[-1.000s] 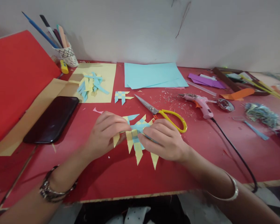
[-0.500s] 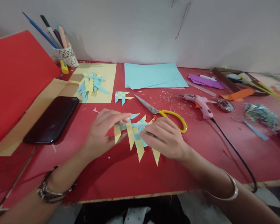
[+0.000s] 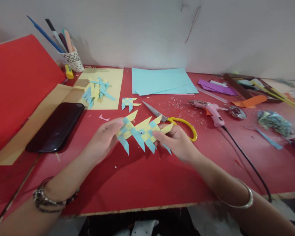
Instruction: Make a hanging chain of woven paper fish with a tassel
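Note:
Between my hands is a pair of woven paper fish [image 3: 147, 132] made of pale yellow and light blue strips, with pointed ends sticking out above and below. A small googly eye shows near the middle. The two sections meet end to end; whether they are joined or only overlap I cannot tell. My left hand [image 3: 107, 136] pinches the left end, thumb on top. At the right end my right hand [image 3: 178, 139] grips with its thumb in front and fingers behind. Just beyond lies a smaller woven paper fish [image 3: 127, 102], flat on the red table. Scissors [image 3: 182, 123] with yellow handles lie behind my right hand.
A pink glue gun [image 3: 211, 111] with a black cord lies to the right. Blue sheets [image 3: 162, 80] and loose paper strips [image 3: 98, 90] lie at the back. On the left are a black phone [image 3: 55, 126] and a pen cup [image 3: 73, 60].
The woven paper fish has been turned over, so the googly eye and blue points below now face me. Both hands have shifted their grip to its ends.

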Action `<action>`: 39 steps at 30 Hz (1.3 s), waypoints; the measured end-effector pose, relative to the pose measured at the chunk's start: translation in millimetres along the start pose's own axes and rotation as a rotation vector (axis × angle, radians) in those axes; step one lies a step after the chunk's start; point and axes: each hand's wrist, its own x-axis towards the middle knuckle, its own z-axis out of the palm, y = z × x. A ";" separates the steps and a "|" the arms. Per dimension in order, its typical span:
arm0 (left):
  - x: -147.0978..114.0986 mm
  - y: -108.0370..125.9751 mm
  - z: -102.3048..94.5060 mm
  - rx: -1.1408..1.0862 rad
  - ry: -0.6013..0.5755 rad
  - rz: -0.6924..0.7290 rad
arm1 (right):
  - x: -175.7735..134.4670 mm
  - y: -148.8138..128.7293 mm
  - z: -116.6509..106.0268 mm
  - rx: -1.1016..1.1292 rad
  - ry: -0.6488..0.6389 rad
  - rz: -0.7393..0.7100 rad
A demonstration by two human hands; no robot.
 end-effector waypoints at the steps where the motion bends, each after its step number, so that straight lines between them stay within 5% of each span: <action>1: 0.6 -0.5 0.2 -0.035 -0.057 -0.002 | 0.9 0.4 0.3 0.080 0.002 0.020; 5: -0.3 -2.5 5.8 -0.030 -0.211 0.024 | 2.5 4.3 4.3 0.315 0.075 0.089; 11: -4.7 -4.4 19.4 0.130 -0.151 -0.064 | 0.8 5.0 12.4 0.356 0.061 0.127; 21: -6.6 -0.5 19.5 0.139 0.000 0.100 | 3.4 5.8 10.5 0.204 0.127 0.082; 25: -7.6 -1.6 22.8 0.147 0.058 0.064 | 3.1 5.2 13.9 0.202 0.097 0.097; 39: -7.8 1.1 20.6 0.280 0.029 0.135 | 3.1 2.5 17.5 0.257 0.066 0.191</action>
